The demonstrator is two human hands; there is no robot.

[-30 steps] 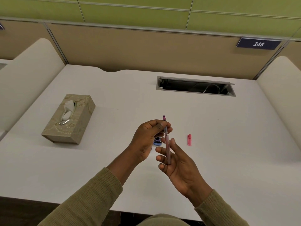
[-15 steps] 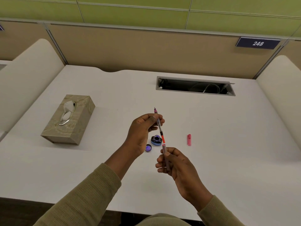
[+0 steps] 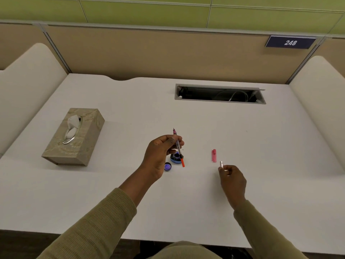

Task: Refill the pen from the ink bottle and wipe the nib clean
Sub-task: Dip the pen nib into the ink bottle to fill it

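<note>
Ink could spill: left hand (image 3: pixel 160 152) pinches pen section (image 3: pixel 178 146) above open ink bottle (image 3: pixel 176 158); right hand (image 3: pixel 231 179) grips barrel (image 3: pixel 221 164).

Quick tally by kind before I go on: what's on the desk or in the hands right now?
Pen parts: 3 (nib section with converter in the left hand, barrel in the right hand, pink cap on the desk)
Ink bottles: 1
Bottle lids: 1
Tissue boxes: 1
Total: 6
</note>
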